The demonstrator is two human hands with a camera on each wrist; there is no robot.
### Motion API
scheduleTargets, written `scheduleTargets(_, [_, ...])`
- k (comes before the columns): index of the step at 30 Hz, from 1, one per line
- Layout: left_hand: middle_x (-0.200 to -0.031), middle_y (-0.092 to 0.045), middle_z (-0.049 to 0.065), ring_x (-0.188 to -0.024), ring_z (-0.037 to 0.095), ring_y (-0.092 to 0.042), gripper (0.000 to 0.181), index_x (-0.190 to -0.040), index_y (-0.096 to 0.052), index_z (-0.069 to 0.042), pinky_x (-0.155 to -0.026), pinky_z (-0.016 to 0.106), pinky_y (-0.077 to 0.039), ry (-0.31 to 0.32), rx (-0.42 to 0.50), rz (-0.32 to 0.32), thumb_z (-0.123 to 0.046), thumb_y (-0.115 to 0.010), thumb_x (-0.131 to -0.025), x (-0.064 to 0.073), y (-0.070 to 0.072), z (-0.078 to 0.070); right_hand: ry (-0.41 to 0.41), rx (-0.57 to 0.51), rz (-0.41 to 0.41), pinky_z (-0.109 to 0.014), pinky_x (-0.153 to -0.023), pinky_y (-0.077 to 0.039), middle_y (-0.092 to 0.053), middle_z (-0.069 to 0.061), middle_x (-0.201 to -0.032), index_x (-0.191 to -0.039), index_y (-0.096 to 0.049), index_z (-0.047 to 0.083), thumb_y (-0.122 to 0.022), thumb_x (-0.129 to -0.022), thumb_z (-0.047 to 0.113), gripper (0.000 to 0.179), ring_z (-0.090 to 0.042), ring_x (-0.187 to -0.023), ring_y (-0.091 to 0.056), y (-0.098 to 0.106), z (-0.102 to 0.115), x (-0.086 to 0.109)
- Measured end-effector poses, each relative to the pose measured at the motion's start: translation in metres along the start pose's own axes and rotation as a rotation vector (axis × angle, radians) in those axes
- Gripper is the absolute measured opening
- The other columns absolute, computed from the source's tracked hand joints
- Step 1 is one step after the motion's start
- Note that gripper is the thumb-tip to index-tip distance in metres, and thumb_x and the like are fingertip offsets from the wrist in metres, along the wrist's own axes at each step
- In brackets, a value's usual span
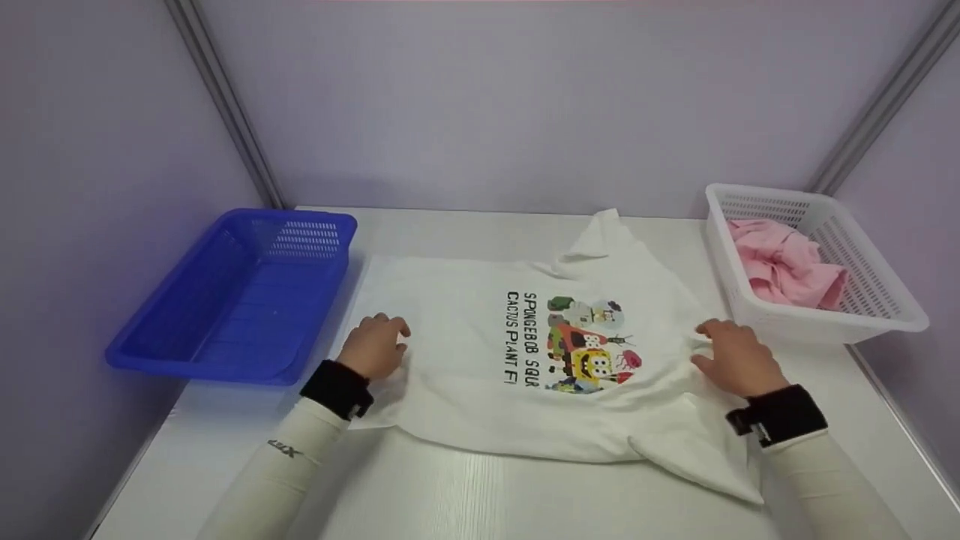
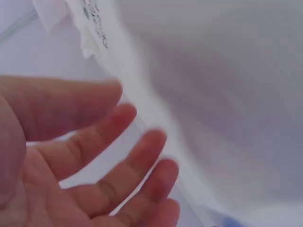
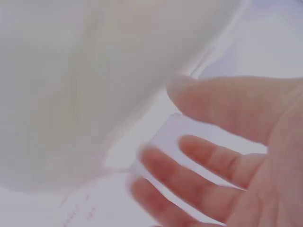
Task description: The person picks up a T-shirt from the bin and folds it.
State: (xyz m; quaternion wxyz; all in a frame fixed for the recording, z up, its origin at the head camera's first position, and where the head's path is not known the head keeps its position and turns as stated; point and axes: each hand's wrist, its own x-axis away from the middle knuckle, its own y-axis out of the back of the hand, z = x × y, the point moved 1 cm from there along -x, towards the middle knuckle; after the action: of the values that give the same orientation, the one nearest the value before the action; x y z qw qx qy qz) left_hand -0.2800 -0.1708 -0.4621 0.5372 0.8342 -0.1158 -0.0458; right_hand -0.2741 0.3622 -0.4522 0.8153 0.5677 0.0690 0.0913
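Observation:
A white T-shirt (image 1: 465, 337) lies spread sideways on the table, its cartoon print and black lettering facing up. The hem is at the left and the collar end at the right; one sleeve points to the back, the other to the front right. Over the hem end is my left hand (image 1: 375, 346), with thumb and fingers (image 2: 151, 146) apart beside the white cloth (image 2: 227, 94) in the left wrist view. At the collar end is my right hand (image 1: 741, 358); its fingers (image 3: 199, 177) are loosely bent with nothing between them and the thumb, close to the blurred cloth (image 3: 85, 94).
A blue plastic basket (image 1: 161, 367) stands at the left of the white table (image 1: 480, 502). At the back right is a white perforated basket (image 1: 840, 326) with a pink garment (image 1: 787, 266) inside. Pale panels (image 1: 510, 105) with metal posts enclose the back and sides.

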Motion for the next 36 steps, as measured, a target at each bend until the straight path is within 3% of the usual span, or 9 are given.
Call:
scheduleTargets(3, [-0.127,-0.058,0.026,-0.118,0.044,-0.053,0.035,-0.132,-0.06,-0.005,-0.096,0.055,-0.047,0.045,0.058,-0.021,-0.015,-0.06,-0.099,-0.022,-0.01,0.0,0.052,-0.061,-0.008,-0.063,-0.098,-0.042,-0.058,-0.031,-0.127,-0.129,-0.054,-0.008,-0.063,-0.096,0.019,0.044,-0.051,-0.118,-0.054,-0.015,0.017,-0.023])
scheduleTargets(6, [-0.151,-0.037,0.033,-0.142,0.051,-0.031,0.051,-0.15,-0.045,-0.009,-0.111,0.062,-0.033,0.096,0.076,0.033,-0.024,-0.055,-0.102,-0.043,-0.02,0.005,0.057,-0.056,0.057,-0.064,-0.108,-0.034,-0.047,-0.032,-0.144,-0.141,-0.048,-0.005,-0.058,-0.1,0.026,0.052,-0.052,-0.132,-0.043,-0.033,0.024,-0.048])
scheduleTargets(9, [-0.161,-0.011,0.033,-0.149,0.053,-0.006,0.064,-0.158,-0.029,-0.014,-0.114,0.071,-0.016,0.179,0.038,0.116,-0.036,-0.051,-0.103,-0.053,-0.03,0.014,0.01,-0.012,0.162,-0.066,-0.115,-0.021,-0.028,-0.031,-0.157,-0.153,-0.035,0.001,-0.051,-0.104,0.033,0.061,-0.055,-0.143,-0.024,-0.053,0.019,-0.065])
scheduleTargets(13, [-0.162,0.003,0.031,-0.149,0.052,0.003,0.073,-0.161,-0.018,-0.015,-0.11,0.078,-0.008,0.254,0.023,0.199,-0.043,-0.051,-0.102,-0.057,-0.034,0.021,-0.022,0.008,0.25,-0.066,-0.117,-0.009,-0.015,-0.033,-0.16,-0.156,-0.027,0.001,-0.048,-0.105,0.035,0.065,-0.058,-0.145,-0.01,-0.068,0.006,-0.072])
scheduleTargets(17, [-0.163,0.005,0.03,-0.15,0.051,0.005,0.076,-0.161,-0.017,-0.015,-0.11,0.078,-0.008,0.265,0.028,0.21,-0.044,-0.053,-0.101,-0.067,-0.027,0.02,0.007,0.025,0.238,-0.065,-0.118,-0.007,-0.015,-0.037,-0.158,-0.155,-0.028,-0.003,-0.05,-0.104,0.035,0.067,-0.056,-0.145,-0.011,-0.068,-0.001,-0.08])
scheduleTargets(24, [-0.164,0.004,0.029,-0.15,0.05,0.006,0.077,-0.161,-0.02,-0.015,-0.11,0.078,-0.007,0.274,0.05,0.225,-0.041,-0.058,-0.099,-0.094,-0.02,0.025,-0.021,-0.011,0.258,-0.065,-0.118,-0.005,-0.008,-0.034,-0.16,-0.156,-0.024,-0.001,-0.049,-0.105,0.034,0.067,-0.059,-0.144,-0.004,-0.065,-0.004,-0.102])
scheduleTargets(32, [-0.165,-0.002,0.026,-0.152,0.047,0.003,0.073,-0.159,-0.026,-0.019,-0.113,0.075,-0.005,0.279,0.083,0.13,-0.044,-0.058,-0.098,-0.115,-0.022,0.039,-0.01,-0.035,0.236,-0.063,-0.119,-0.007,-0.01,-0.036,-0.16,-0.154,-0.029,-0.002,-0.052,-0.103,0.031,0.066,-0.057,-0.145,-0.008,-0.068,-0.012,-0.139])
scheduleTargets(36, [-0.165,-0.009,0.026,-0.152,0.047,-0.002,0.072,-0.159,-0.027,-0.014,-0.115,0.072,-0.006,0.255,0.135,0.081,-0.038,-0.057,-0.099,-0.117,-0.022,0.043,-0.056,-0.086,0.21,-0.06,-0.119,-0.014,-0.02,-0.034,-0.158,-0.154,-0.031,-0.003,-0.053,-0.102,0.035,0.068,-0.053,-0.146,-0.017,-0.056,-0.012,-0.139])
